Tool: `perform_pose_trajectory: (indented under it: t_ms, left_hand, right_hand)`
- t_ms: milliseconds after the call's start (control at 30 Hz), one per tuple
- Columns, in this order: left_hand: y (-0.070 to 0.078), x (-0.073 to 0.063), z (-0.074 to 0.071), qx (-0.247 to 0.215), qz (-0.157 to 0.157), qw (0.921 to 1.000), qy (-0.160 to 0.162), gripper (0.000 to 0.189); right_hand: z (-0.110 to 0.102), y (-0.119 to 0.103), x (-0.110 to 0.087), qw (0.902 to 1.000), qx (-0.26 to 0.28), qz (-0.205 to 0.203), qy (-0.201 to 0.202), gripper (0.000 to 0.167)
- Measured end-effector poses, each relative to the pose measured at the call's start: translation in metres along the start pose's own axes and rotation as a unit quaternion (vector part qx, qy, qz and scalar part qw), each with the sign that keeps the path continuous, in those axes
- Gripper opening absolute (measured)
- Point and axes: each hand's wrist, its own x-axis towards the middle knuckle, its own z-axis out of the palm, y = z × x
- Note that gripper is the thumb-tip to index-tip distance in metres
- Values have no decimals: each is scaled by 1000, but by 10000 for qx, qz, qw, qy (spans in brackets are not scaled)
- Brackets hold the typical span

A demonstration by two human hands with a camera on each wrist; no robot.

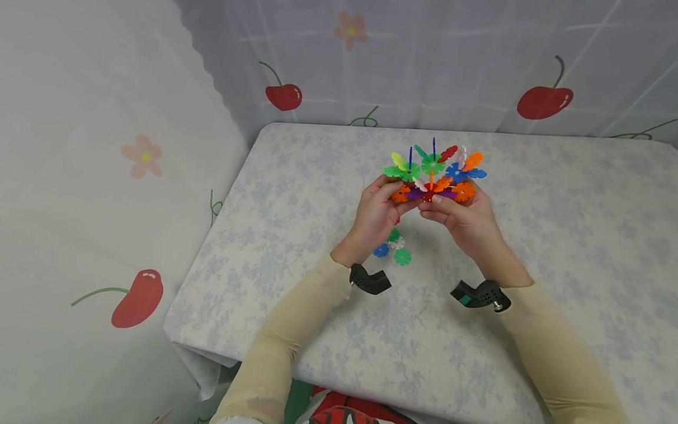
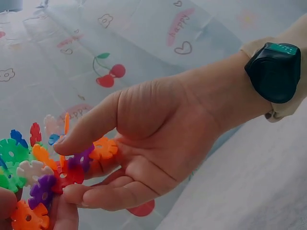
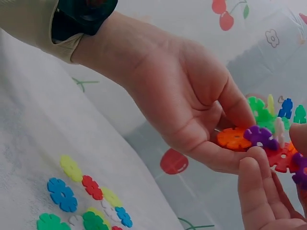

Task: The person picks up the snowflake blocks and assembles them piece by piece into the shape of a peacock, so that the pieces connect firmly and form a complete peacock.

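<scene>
Both hands hold up a structure of linked plastic snowflake discs (image 1: 433, 165) in green, blue, orange, purple, red, white and yellow, above the table. My left hand (image 1: 373, 215) pinches its left end, thumb on top and fingers beneath, near an orange disc (image 3: 233, 138). At the other end my right hand (image 1: 468, 221) grips it, the thumb over a red disc (image 2: 67, 178) at the front middle and the fingers underneath. Several discs stand upright along the structure's far side. Fingers of both hands come close together under the front edge.
Loose snowflake discs (image 1: 402, 257) lie on the table beneath the hands; blue (image 3: 62, 195), yellow, red, white and green ones show in the right wrist view. A pale floral cloth (image 1: 254, 235) covers the table. Cherry-printed curtains (image 1: 413, 65) hang behind and at the left.
</scene>
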Motion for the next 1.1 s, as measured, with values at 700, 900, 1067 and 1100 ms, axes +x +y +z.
perform_pose_trajectory:
  t_ms: [700, 900, 1067, 1100]
  left_hand:
    - [8, 6, -9, 4189, 738, 9045, -316, 33]
    - [1, 22, -40, 6448, -239, 7619, -559, 39]
    - [-9, 25, -51, 7523, -749, 6464, -1029, 42]
    - [-10, 25, -51, 7659, -773, 6289, -1092, 41]
  right_hand:
    - [-6, 8, -1, 9932, 325, -973, 553, 35]
    - [-12, 11, 1, 9919, 521, -962, 642, 33]
    - [-13, 11, 3, 9928, 631, -881, 519, 30]
    - [-13, 11, 3, 9929, 640, -876, 494, 30]
